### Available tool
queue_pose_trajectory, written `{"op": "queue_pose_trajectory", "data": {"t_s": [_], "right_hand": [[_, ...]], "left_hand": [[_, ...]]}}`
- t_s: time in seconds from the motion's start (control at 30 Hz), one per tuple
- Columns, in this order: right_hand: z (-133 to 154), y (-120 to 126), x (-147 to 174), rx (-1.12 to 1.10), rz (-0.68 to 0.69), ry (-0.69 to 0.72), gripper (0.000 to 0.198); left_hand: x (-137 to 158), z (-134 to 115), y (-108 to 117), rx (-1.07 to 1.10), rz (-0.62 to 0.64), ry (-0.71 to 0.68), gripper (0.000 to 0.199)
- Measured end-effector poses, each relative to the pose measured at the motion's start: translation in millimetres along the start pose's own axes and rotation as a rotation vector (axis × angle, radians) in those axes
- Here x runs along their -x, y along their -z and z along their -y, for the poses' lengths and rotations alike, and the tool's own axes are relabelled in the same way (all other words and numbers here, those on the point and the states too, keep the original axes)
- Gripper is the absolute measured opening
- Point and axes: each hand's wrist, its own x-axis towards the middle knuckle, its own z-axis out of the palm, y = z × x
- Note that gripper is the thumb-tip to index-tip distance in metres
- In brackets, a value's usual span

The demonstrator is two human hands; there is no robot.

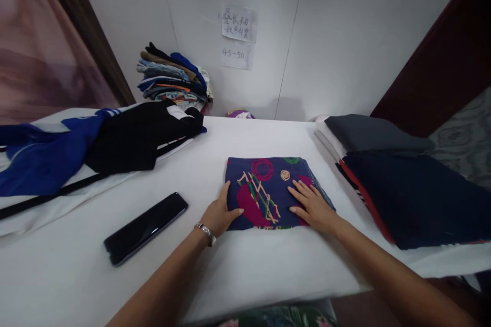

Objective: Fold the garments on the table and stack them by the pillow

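Observation:
A folded garment point(264, 184), dark blue with magenta, green and tan patterns, lies flat on the white table in front of me. My left hand point(220, 213) is at its left edge, thumb resting on the cloth and apart from the forefinger; the other fingers are mostly hidden. A silvery bracelet point(207, 233) circles that wrist. On the garment's right part my right hand point(312, 204) lies palm down, fingers spread and stretched out. Folded layers show along the garment's right edge.
Left of the garment lies a black phone point(146, 227) on the white table point(245, 260). Loose blue and black clothes point(126, 138) spread over the left side. Folded clothes point(418, 189) are stacked at the right. Another pile point(172, 79) stands behind, near papers point(238, 36) on the wall.

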Motion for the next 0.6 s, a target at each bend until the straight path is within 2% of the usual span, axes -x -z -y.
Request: {"op": "queue_pose_trajectory", "data": {"t_s": [0.1,0.2,0.33,0.4,0.47,0.6], "right_hand": [[8.1,12.0,-29.1,-0.016,-0.056,0.041,0.060],[7.2,13.3,-72.1,-0.023,-0.076,0.042,0.062],[-9.6,-5.5,-117.1,-0.043,0.081,-0.110,0.068],[-18.4,-16.2,-125.3,-0.060,0.120,-0.138,0.070],[-24.3,-23.4,-125.9,-0.070,0.101,-0.122,0.070],[-26.6,-26.0,-121.9,-0.072,0.073,-0.117,0.069]], "left_hand": [[0.0,1.8,-0.8,0.020,0.002,-0.005,0.094],[0.2,2.6,-1.0,0.039,0.007,-0.006,0.094],[0.4,3.2,-0.9,0.069,0.025,-0.002,0.093],[0.9,3.2,-1.0,0.082,0.016,0.001,0.093],[1.8,2.5,-0.8,0.090,0.003,0.004,0.093],[4.1,0.0,0.9,0.088,-0.005,0.013,0.092]]}}
